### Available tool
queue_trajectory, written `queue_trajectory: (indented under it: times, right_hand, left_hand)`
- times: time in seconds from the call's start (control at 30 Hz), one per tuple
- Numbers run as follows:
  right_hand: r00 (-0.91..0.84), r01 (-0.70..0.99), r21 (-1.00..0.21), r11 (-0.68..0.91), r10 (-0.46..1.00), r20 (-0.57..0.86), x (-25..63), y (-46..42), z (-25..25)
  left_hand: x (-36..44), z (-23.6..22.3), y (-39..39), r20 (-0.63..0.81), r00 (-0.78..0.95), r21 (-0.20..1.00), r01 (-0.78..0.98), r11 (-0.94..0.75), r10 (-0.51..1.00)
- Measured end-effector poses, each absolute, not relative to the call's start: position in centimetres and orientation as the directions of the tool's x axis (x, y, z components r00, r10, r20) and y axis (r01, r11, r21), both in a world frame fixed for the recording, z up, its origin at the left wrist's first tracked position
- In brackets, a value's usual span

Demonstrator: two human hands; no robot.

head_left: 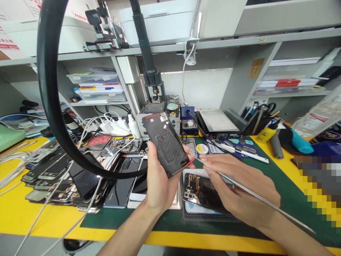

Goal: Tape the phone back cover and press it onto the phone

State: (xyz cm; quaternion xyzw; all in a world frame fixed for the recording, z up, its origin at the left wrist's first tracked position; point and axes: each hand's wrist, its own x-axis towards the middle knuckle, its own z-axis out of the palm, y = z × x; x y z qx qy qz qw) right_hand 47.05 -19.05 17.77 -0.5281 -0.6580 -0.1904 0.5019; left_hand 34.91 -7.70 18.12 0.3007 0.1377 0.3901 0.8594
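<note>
My left hand (163,188) is closed around the edges of a black phone back panel (167,146) with red accents and camera holes at its top. The panel is held up and tilted, its patterned face toward me. A long thin metal pry tool (253,193) is pinched in my right hand (239,188), its tip at the panel's lower right corner, by the red edge. Whether the tip touches the panel, I cannot tell. Below my right hand, partly hidden by it, lies an opened phone (205,190) with bare inner parts, on a dark ribbed tray (197,216).
Stacked phones and phone parts (64,177) crowd the left, with white cables across them. A thick black hose (48,71) arcs in front of me. Behind stand a soldering station (188,117) and a hot plate (218,121). A yellow bottle (268,131) stands at right.
</note>
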Motion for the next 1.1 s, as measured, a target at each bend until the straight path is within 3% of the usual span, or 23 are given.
queue_trajectory:
  times: [0.1, 0.2, 0.33, 0.43, 0.5, 0.73, 1.0, 1.1]
  right_hand:
    - [0.125, 0.903, -0.301, 0.307, 0.483, 0.867, 47.7, -19.4, 18.2]
    - [0.255, 0.856, -0.460, 0.237, 0.582, 0.773, 49.0, -20.0, 19.0]
    - [0.461, 0.703, -0.709, -0.058, 0.796, 0.392, 51.9, -20.7, 19.8]
    - [0.531, 0.565, -0.783, -0.260, 0.841, 0.103, 53.6, -20.7, 19.8]
    - [0.539, 0.528, -0.786, -0.323, 0.842, 0.016, 54.1, -20.5, 19.5]
    - [0.530, 0.553, -0.772, -0.314, 0.847, 0.035, 54.1, -20.1, 19.1]
    - [0.500, 0.363, -0.892, -0.269, 0.864, -0.057, 54.0, -19.9, 19.2]
    - [0.528, 0.364, -0.884, -0.294, 0.847, -0.064, 54.0, -19.9, 19.3]
  left_hand:
    - [34.8, 18.1, -7.6, 0.024, 0.669, 0.640, -0.581, 0.503, 0.743]
    - [34.7, 18.0, -7.4, 0.031, 0.666, 0.667, -0.569, 0.481, 0.745]
    - [34.7, 18.1, -7.3, 0.008, 0.669, 0.706, -0.530, 0.469, 0.744]
    - [34.7, 18.2, -7.5, -0.008, 0.668, 0.732, -0.503, 0.459, 0.744]
    - [34.7, 18.1, -7.5, -0.005, 0.673, 0.743, -0.492, 0.453, 0.739]
    - [34.8, 17.6, -7.3, -0.036, 0.723, 0.757, -0.431, 0.491, 0.690]
    - [34.6, 17.5, -7.0, -0.130, 0.758, 0.715, -0.375, 0.590, 0.639]
    - [34.6, 17.5, -7.1, -0.137, 0.774, 0.699, -0.367, 0.614, 0.618]
